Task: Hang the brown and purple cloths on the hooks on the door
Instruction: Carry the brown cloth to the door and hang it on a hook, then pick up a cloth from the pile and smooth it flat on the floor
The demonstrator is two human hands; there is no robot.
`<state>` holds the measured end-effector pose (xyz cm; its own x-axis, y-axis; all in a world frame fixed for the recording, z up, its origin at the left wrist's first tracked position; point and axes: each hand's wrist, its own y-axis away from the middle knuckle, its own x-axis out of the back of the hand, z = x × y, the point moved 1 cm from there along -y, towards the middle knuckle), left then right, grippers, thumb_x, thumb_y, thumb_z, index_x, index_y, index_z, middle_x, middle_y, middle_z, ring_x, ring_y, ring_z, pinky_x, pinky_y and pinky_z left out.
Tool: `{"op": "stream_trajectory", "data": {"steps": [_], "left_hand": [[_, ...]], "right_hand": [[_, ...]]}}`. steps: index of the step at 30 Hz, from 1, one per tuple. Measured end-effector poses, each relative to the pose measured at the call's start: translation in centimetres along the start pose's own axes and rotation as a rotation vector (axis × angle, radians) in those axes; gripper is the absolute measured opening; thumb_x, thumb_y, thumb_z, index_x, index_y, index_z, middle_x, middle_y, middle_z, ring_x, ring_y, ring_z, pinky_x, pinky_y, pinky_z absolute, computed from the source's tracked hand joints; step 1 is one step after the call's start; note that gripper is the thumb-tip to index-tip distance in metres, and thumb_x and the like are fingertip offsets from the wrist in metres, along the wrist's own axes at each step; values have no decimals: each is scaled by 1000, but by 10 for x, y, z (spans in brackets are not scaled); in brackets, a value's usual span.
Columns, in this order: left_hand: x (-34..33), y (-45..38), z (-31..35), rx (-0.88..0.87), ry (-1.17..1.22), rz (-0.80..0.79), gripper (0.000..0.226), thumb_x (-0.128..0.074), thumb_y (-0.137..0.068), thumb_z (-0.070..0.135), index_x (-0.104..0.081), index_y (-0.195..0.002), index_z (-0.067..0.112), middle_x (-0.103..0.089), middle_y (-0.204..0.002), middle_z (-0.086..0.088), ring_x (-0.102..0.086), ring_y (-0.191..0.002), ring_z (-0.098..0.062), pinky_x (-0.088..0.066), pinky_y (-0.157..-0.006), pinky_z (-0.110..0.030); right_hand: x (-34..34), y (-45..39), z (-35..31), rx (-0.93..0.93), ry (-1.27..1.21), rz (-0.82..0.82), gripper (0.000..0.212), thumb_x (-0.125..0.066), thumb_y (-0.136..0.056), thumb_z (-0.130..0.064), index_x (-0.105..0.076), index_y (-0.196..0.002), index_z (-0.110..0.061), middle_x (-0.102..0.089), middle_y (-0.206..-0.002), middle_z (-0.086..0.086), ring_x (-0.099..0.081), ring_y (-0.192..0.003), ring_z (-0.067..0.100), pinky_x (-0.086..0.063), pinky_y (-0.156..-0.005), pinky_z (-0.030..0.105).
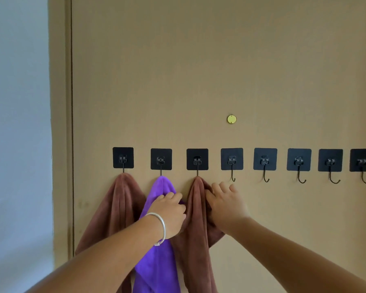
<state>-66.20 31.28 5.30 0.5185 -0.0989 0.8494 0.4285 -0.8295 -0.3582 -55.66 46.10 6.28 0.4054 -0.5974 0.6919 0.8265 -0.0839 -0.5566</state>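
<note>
We are settling the second brown cloth on hook 3, left hand pinching it, right hand spread open against it; next, we judge, release and fetch another purple cloth.

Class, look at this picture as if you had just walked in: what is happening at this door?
A person is hanging cloths on a row of eight black hooks on a door. Three already hang, from the left: a brown cloth, a purple cloth and a second brown cloth. The left hand and right hand are both on that last one. Five hooks are bare.
</note>
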Motion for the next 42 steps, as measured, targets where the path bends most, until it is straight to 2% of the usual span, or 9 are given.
{"op": "stream_trajectory", "data": {"steps": [2, 5, 7, 11, 16, 21, 27, 32, 42], "left_hand": [[11, -1, -9, 7, 15, 44, 35, -35, -98, 34, -56, -122, 20, -42, -132, -4, -40, -119, -28, -34, -99, -42], [37, -12, -17, 41, 138, 245, 30, -37, -96, 28, -55, -120, 24, -47, -124, 1, -46, -115, -23, -36, -94, -37], [55, -26, -14, 51, 224, 362, 36, -39, -95, 27, -50, -129, 27, -44, -129, 5, -46, -117, -21, -37, -93, -36], [80, -51, 11, -21, 180, 502, 43, -39, -95, 33, -41, -137, 25, -43, -136, 5, -46, -118, -19, -37, -93, -36], [90, -80, 64, -89, 220, 501, 54, -39, -96, 40, -29, -146, 23, -37, -145, 3, -32, -134, -17, -24, -110, -36], [102, -103, 120, -196, 303, 492, 55, -38, -97, 40, -24, -148, 23, -29, -150, 3, -22, -140, -16, -14, -117, -39], [113, -121, 192, -333, 375, 524, 56, -40, -95, 40, -25, -147, 23, -33, -146, 4, -25, -138, -16, -14, -116, -39], [119, -128, 241, -495, 470, 587, 55, -40, -94, 42, -29, -143, 22, -38, -141, 5, -32, -132, -17, -22, -113, -37], [145, -115, 314, -867, 661, 658, 58, -39, -96, 44, -24, -147, 21, -36, -145, 3, -32, -134, -17, -22, -112, -35]], "right_hand": [[4, 3, 10, 5, -20, 32, 35, -45, -93, -32, -49, -125, -19, -51, -119, 7, -45, -102, 28, -36, -87, 41], [16, 6, 29, 27, -33, 103, 32, -50, -89, -31, -55, -119, -20, -56, -111, 4, -48, -96, 26, -39, -82, 39], [26, 8, 46, -6, -34, 156, 29, -51, -86, -27, -60, -113, -21, -60, -107, 2, -50, -92, 25, -41, -78, 38], [40, 18, 83, -126, -27, 159, 36, -46, -87, -23, -58, -120, -22, -56, -119, 1, -49, -107, 26, -38, -86, 39], [42, 58, 140, -277, 43, 101, 41, -43, -93, -28, -48, -133, -22, -46, -136, 2, -39, -126, 24, -27, -105, 40], [49, 108, 195, -407, 139, 19, 47, -41, -95, -30, -38, -141, -24, -38, -146, 2, -28, -138, 23, -13, -117, 45], [63, 171, 230, -536, 244, -65, 48, -41, -95, -35, -37, -141, -25, -38, -147, 0, -26, -139, 22, -14, -117, 46], [75, 221, 235, -659, 326, -142, 48, -43, -95, -36, -38, -141, -25, -38, -147, 2, -26, -141, 22, -11, -119, 49], [153, 312, 196, -991, 599, -370, 48, -46, -94, -38, -39, -140, -27, -37, -148, 2, -26, -141, 22, -7, -117, 51]]}}
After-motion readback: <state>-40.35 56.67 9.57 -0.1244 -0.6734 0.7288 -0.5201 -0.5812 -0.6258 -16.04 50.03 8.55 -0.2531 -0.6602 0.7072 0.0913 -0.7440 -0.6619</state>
